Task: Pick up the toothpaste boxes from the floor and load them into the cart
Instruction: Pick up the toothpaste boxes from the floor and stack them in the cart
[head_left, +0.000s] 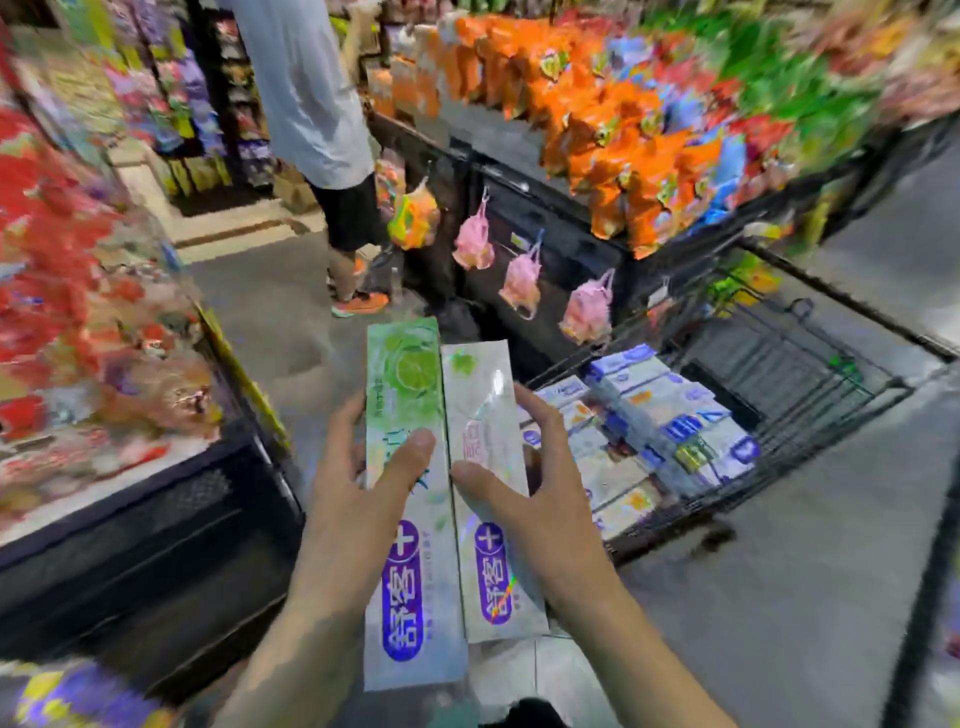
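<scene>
Beside the cart, hands hold toothpaste boxes.

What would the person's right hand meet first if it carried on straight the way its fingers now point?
Probably nothing at once: the right hand, gripping the pale pink-and-white toothpaste box, points up the aisle, left of the black wire cart. Beyond lies the black display stand hung with pink mesh bags, though depth is unclear.

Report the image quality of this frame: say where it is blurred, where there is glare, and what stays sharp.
Head view: the shelves of snack bags and the left display are smeared by motion blur; the wide angle bends the edges; glare streaks the white toothpaste box held by the right hand; the green toothpaste box in the left hand reads sharpest; boxes in the cart are soft.
</scene>
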